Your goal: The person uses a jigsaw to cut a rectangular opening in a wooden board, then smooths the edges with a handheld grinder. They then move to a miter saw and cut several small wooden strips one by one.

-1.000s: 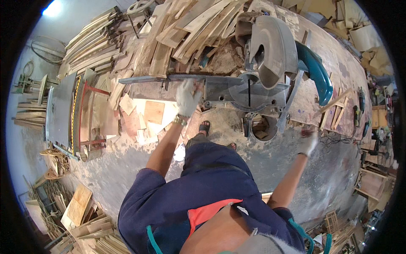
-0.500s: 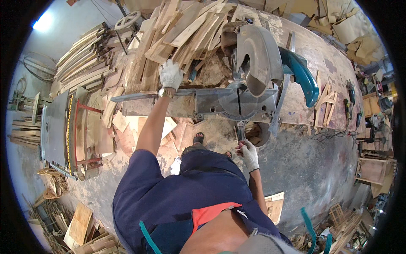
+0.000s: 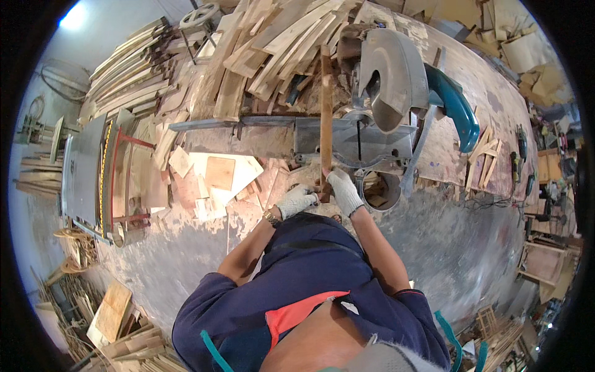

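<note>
Both of my hands wear white knitted gloves and are close together in front of my waist. Between them a narrow wooden strip (image 3: 326,118) points away from me, its far end reaching past the saw toward the wood pile. My right hand (image 3: 344,191) is closed round the strip near its close end. My left hand (image 3: 297,201) grips that same end from the left side, its fingertips partly hidden. Beyond my hands, the strip passes over the metal base and fence (image 3: 307,139) of a miter saw (image 3: 393,84), whose teal handle (image 3: 457,115) lies to the right.
Loose boards (image 3: 285,43) are heaped behind the fence. A flat-topped machine with a red frame (image 3: 118,180) stands at left. Offcuts (image 3: 218,173) lie on the floor ahead. Screwdrivers (image 3: 515,166) and thin sticks (image 3: 485,155) rest on the bench at right.
My left hand has come back from the boards beyond the fence to my waist. The wooden strip is now in my hands. My right hand has moved left and up from below the saw.
</note>
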### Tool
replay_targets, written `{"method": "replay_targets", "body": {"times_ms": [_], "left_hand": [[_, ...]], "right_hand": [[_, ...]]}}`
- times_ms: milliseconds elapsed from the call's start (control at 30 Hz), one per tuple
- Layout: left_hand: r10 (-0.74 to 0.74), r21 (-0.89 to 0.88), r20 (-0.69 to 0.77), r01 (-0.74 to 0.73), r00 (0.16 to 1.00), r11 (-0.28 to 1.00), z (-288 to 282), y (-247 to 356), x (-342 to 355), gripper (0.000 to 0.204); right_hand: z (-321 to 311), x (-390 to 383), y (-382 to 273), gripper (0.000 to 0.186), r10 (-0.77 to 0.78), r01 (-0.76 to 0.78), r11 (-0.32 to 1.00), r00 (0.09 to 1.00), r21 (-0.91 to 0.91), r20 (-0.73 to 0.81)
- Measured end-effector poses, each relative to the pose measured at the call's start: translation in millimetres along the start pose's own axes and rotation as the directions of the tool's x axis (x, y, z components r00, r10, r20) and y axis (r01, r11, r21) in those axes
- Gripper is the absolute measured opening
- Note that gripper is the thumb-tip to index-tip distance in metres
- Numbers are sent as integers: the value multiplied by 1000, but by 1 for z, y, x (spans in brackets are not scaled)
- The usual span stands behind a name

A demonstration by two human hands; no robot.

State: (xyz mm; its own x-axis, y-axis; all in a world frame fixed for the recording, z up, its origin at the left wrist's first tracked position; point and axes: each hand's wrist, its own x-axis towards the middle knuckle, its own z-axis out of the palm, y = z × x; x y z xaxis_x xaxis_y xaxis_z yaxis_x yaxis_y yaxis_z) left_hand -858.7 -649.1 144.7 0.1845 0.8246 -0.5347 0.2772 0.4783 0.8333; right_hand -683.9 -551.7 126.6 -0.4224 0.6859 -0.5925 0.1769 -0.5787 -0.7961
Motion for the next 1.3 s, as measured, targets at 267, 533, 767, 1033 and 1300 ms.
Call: {"method": "replay_targets", "body": {"times_ms": [267, 533, 767, 1033, 1300], "left_hand": [[261, 339, -481, -97, 837, 936, -15, 34, -9, 37], [781, 901, -303, -103, 546, 421, -51, 46, -13, 55], [726, 977, 2, -155, 688, 144, -62, 30, -8, 50], [726, 971, 56, -208, 686, 122, -43, 16, -6, 36], [694, 964, -38, -156, 719, 214, -40, 12, -9, 51]], "right_hand": [[-39, -36, 19, 36, -473, 231, 717, 854, -657, -216], [-128, -107, 102, 30, -432, 202, 569, 898, -797, -81], [-167, -130, 136, 23, -259, 143, 557, 966, -818, -7], [-188, -120, 144, 30, -209, 198, 405, 970, -893, 121], [-179, -124, 109, 35, -297, 51, 378, 952, -924, -69]]}}
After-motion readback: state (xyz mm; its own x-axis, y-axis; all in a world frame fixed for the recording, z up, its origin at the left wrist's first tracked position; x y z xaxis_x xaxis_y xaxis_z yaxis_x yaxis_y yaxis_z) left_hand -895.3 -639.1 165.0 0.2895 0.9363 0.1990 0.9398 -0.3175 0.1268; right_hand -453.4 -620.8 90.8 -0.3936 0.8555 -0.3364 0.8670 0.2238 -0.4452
